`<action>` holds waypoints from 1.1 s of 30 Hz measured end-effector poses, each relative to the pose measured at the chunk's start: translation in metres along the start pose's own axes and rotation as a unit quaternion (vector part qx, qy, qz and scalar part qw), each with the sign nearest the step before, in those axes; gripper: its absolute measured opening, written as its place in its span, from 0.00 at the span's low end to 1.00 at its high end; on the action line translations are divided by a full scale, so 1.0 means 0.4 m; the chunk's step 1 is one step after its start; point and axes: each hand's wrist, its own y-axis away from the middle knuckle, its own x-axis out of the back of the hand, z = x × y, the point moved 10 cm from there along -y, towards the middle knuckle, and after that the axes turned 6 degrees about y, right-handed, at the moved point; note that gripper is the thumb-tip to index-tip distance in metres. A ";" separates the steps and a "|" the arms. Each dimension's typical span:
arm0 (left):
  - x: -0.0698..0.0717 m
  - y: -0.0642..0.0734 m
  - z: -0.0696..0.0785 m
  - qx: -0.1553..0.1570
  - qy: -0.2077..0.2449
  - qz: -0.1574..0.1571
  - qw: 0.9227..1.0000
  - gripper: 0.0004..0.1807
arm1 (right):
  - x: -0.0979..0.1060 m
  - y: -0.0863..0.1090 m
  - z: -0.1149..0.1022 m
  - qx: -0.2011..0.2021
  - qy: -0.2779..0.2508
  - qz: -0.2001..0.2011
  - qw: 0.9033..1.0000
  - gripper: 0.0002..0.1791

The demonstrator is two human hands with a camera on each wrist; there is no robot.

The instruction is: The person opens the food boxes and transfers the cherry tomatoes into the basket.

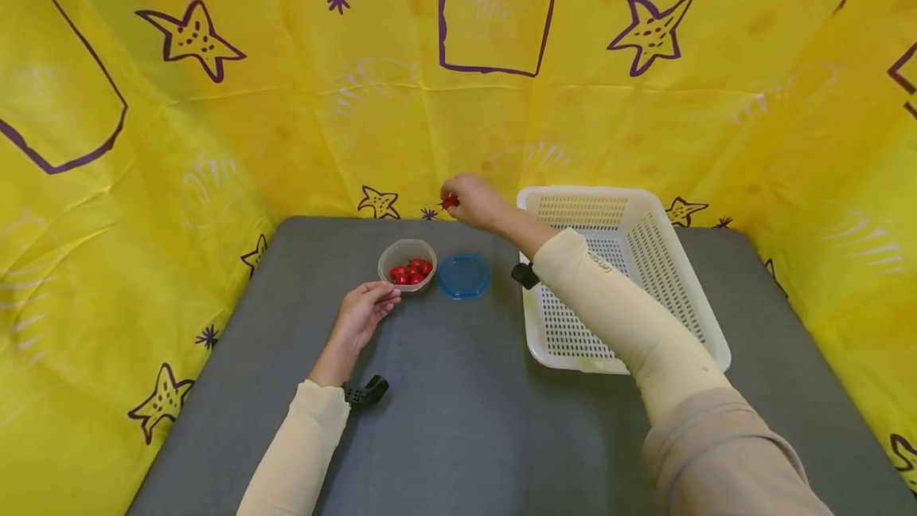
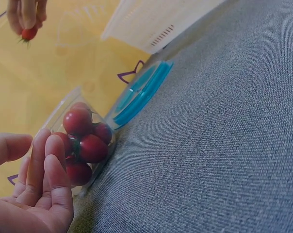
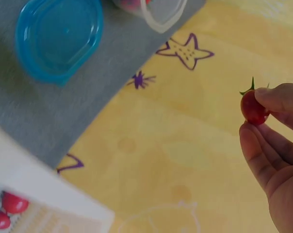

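My right hand [image 1: 474,199] is raised near the yellow backdrop, above and beyond the blue lid [image 1: 464,275]. Thumb and fingertips pinch one red cherry tomato [image 3: 253,108] with its green leafy top. A clear plastic container [image 1: 407,244] stands uncovered left of the lid, with several cherry tomatoes [image 2: 93,148] inside. My left hand [image 1: 365,310] is at the container's near side, fingertips right at its rim. In the left wrist view those fingers bend loosely, with a gap between thumb and index finger.
A white perforated basket [image 1: 532,325] stands on the right, partly under my right forearm. The right wrist view shows red cherry tomatoes [image 3: 14,203] inside it. Everything rests on a grey cloth-covered table [image 1: 458,420], with a yellow patterned cloth [image 1: 401,38] hanging around it.
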 end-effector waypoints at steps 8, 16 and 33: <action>-0.001 0.000 0.002 0.000 -0.003 -0.003 1.000 0.03 | 0.045 0.055 0.059 -0.020 0.020 0.020 0.999 0.12; -0.008 -0.001 0.002 -0.003 -0.001 -0.012 1.000 0.04 | 0.109 0.104 0.114 -0.033 0.002 0.074 0.997 0.09; 0.008 -0.002 0.001 -0.003 0.003 -0.001 1.000 0.03 | 0.173 0.202 0.313 -0.127 -0.031 0.146 0.981 0.09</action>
